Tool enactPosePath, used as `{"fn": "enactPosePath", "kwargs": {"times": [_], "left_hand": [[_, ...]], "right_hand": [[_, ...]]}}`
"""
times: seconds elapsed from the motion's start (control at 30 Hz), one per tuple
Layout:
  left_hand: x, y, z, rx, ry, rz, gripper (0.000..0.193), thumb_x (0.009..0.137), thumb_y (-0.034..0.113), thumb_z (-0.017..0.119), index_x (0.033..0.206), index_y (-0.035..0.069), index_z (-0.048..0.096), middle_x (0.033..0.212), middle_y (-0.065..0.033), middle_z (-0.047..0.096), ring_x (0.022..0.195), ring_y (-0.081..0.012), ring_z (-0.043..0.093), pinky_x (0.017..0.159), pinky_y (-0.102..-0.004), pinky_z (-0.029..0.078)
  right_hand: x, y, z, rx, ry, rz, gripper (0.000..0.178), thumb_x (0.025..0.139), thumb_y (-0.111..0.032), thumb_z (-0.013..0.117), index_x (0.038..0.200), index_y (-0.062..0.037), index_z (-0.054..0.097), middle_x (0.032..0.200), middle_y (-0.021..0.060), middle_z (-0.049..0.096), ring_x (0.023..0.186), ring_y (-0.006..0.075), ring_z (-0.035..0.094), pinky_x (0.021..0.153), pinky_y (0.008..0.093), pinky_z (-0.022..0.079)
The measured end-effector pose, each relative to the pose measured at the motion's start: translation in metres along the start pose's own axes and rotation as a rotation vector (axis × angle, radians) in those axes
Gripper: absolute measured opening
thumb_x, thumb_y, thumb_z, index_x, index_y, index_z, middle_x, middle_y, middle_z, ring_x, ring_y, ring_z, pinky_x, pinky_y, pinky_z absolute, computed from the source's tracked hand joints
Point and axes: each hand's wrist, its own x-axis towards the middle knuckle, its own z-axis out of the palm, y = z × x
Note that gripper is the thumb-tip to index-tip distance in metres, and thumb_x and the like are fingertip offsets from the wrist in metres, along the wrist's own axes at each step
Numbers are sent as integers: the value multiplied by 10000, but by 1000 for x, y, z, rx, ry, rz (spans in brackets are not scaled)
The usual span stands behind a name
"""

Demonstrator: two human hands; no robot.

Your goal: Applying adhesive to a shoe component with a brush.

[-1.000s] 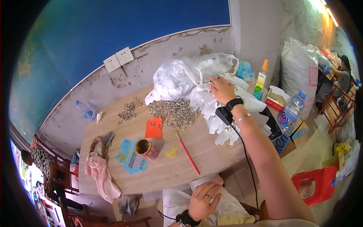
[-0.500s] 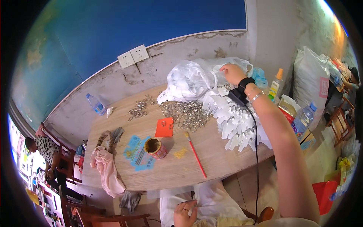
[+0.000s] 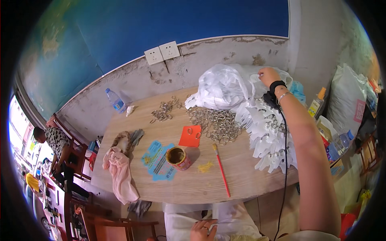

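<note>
Translucent white plastic bag (image 3: pixel 225 86) is bulging, wrinkled, lying at far side of wooden table (image 3: pixel 257 184) | right hand (image 3: pixel 269 76) is curling at bag's right end, grip unclear | left hand (image 3: pixel 204 230) is resting, loosely spread, on white trousers (image 3: pixel 181 223)

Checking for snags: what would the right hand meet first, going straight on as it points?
Probably the white plastic bag by the right hand; depth is unclear, and they may be touching.

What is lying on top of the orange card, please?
Two metal rings lie on the orange card, one at its right edge; whatever is beneath the card is covered and cannot be seen.
</note>
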Motion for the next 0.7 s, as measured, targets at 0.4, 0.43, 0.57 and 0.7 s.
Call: {"fn": "enactPosePath", "kwargs": {"times": [0.4,0.43,0.57,0.7], "left_hand": [[1,27,-4,-69,-24,25,224,820,63,633,1041,32,651,985,-161,643,894,-369,595,767,-432,482],[-2,28,-2,-74,-20,45,223,821,62,631,1041,27,648,979,-163,639,890,-371,594,762,-433,481],[-19,36,-2,-88,-8,71,220,821,61,630,1036,18,642,979,-166,635,894,-375,592,779,-447,482],[-32,47,-6,-102,-4,150,226,828,68,628,1050,30,643,987,-165,633,917,-376,590,802,-457,480]], "right_hand": [[3,-23,-77,250,486,-210,132,855,-102,612,977,-83,660,942,154,653,872,361,614,767,419,483],[1,-30,-90,316,510,-218,142,857,-109,616,991,-85,657,947,152,652,867,356,613,766,410,482],[-29,-79,-142,328,471,-286,137,869,-118,617,989,-78,667,923,127,654,807,313,622,727,357,489],[-84,-130,-198,536,246,-432,134,872,-99,639,984,-41,683,913,62,655,769,167,600,701,279,471]]}}
